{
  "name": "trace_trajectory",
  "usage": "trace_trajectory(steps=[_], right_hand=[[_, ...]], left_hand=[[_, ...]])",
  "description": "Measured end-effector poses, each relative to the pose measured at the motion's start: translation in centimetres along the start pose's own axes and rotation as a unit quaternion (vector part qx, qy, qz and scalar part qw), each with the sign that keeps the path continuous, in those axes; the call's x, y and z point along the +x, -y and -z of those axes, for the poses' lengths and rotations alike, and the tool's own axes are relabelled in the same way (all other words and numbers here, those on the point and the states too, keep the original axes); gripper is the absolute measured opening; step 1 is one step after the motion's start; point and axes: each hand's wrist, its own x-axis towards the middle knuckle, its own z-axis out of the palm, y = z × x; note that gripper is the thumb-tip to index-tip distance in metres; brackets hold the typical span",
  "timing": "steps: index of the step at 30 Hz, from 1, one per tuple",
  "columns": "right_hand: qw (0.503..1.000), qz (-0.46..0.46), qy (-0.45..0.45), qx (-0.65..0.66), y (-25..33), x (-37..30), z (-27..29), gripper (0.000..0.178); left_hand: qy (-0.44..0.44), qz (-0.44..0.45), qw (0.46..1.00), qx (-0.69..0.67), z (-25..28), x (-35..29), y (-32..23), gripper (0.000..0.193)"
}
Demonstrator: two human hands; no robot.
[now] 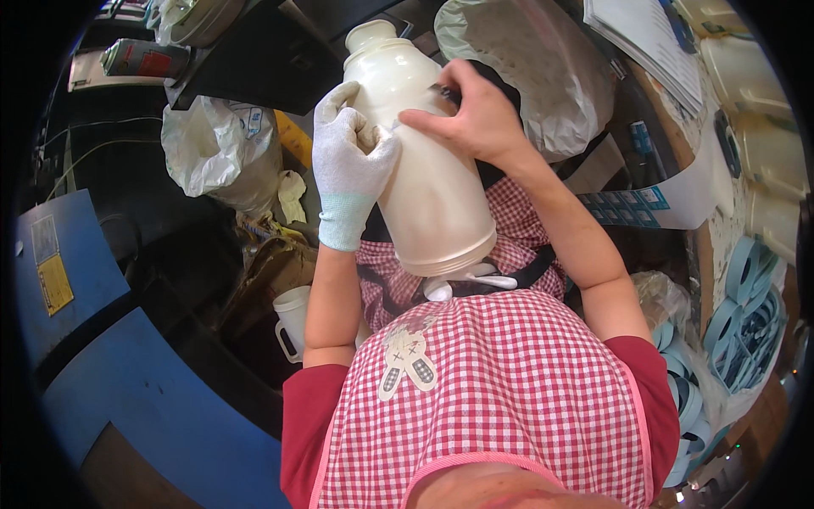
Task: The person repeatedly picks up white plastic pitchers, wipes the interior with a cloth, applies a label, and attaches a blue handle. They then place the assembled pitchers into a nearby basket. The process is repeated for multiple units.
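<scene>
A large cream-white plastic bottle (437, 187) leans across my lap, its narrow neck tilted away and its wide ribbed end toward me. In a white knit glove, my left hand (352, 153) grips the bottle's left side with curled fingers. My bare right hand (475, 119) lies on its upper right side. The right thumb presses along the bottle's surface, and the bent index finger is at the shoulder. Between that thumb and finger shows a small dark patch; I cannot make out what it is. The other right fingers are partly hidden.
Plastic-lined bags stand at far left (220, 153) and far right (534, 76). A sheet of blue labels (627, 208) hangs by the right-hand bench. Light-blue strap coils (746, 314) lie at right. Blue panels (161, 407) and a white jug (292, 318) are on the left.
</scene>
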Motion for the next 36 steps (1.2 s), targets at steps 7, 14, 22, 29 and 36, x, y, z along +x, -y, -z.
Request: trace_trajectory(steps=[7,14,22,29,36], right_hand=[[0.940,0.028,-0.274,-0.199,-6.2,1.3,15.9,0.033],[0.781,0.278,-0.273,-0.488,-12.0,7.4,28.7,0.048],[0.900,-0.243,0.153,0.328,-4.2,-6.8,13.6,0.078],[0.877,0.099,-0.201,0.425,7.5,6.7,12.9,0.028],[0.889,0.414,-0.187,0.059,20.0,24.0,12.2,0.048]], left_hand=[[-0.008,0.050,0.988,-0.144,1.4,1.7,3.7,0.017],[0.199,0.133,0.928,-0.286,-4.9,15.6,10.9,0.041],[-0.136,-0.073,0.926,-0.343,11.9,7.9,-10.9,0.062],[0.120,0.120,0.877,-0.449,17.5,0.0,0.1,0.058],[0.241,0.170,0.633,-0.715,9.4,-5.8,2.9,0.098]])
